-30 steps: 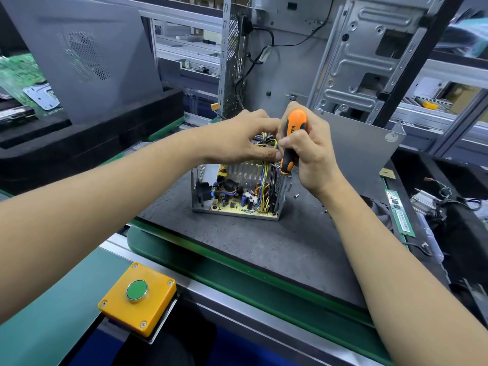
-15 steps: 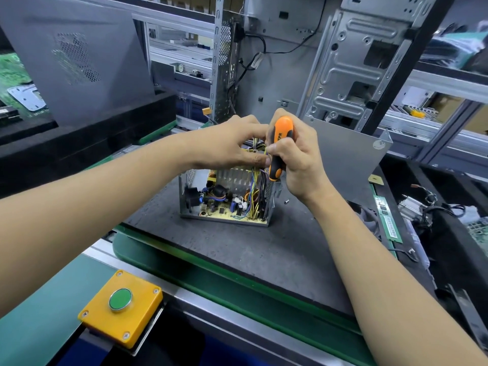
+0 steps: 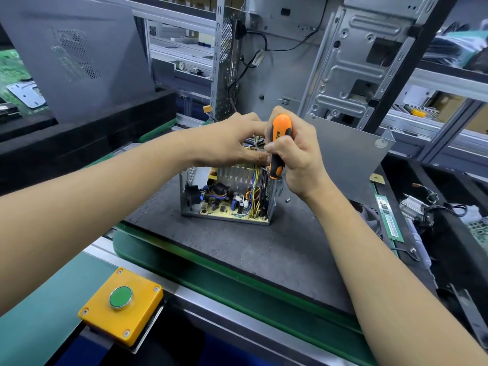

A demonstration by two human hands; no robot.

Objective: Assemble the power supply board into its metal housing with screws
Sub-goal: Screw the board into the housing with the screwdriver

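— Screwdriver first: where is it, and who has it?

— The orange-and-black-handled screwdriver (image 3: 277, 146) is in the right hand (image 3: 295, 159), whose fingers (image 3: 274, 149) are clenched round the handle. Its long axis runs nearly upright, orange cap up, and the shaft drops out of sight behind the right-hand wall of the open grey metal housing (image 3: 227, 191).

— And the board?

— The yellow power supply board (image 3: 229, 207) lies flat on the housing's floor, on the dark grey counter (image 3: 237, 247), directly below both hands.

— The left hand?

— The left hand (image 3: 229, 143) rests over the housing's top edge beside the wire bundle (image 3: 257, 191); I cannot tell whether it is gripping anything.

— So what does the next move turn on?

— Probably on driving straight down: the screw seat, hidden, should lie under the tip, nearest the right hand. One small loose silver screw (image 3: 287, 200) waits just right of the housing.
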